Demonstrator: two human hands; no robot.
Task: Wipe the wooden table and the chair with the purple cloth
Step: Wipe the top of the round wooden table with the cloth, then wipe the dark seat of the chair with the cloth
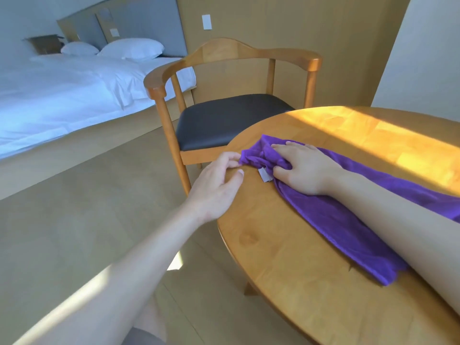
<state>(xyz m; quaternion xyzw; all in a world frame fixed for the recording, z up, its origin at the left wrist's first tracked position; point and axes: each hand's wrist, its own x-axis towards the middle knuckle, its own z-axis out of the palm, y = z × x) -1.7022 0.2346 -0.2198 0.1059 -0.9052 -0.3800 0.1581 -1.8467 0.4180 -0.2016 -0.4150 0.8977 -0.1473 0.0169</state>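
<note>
A purple cloth [336, 215] lies stretched across the round wooden table [286, 257], with a small white tag near its bunched left end. My right hand [303, 168] lies on that bunched end, fingers curled into the folds and gripping them. My left hand [216, 185] rests at the table's left edge, its fingertips touching the cloth's corner; whether it pinches the corner is hard to tell. A wooden armchair [224, 78] with a dark padded seat [224, 120] stands just beyond the table, apart from both hands.
A bed with white sheets [62, 95] and pillows fills the left background. Wood-panelled wall [298, 26] stands behind the chair. Pale wooden floor [87, 207] spreads to the left of the table. Sunlight falls across the table's far right part.
</note>
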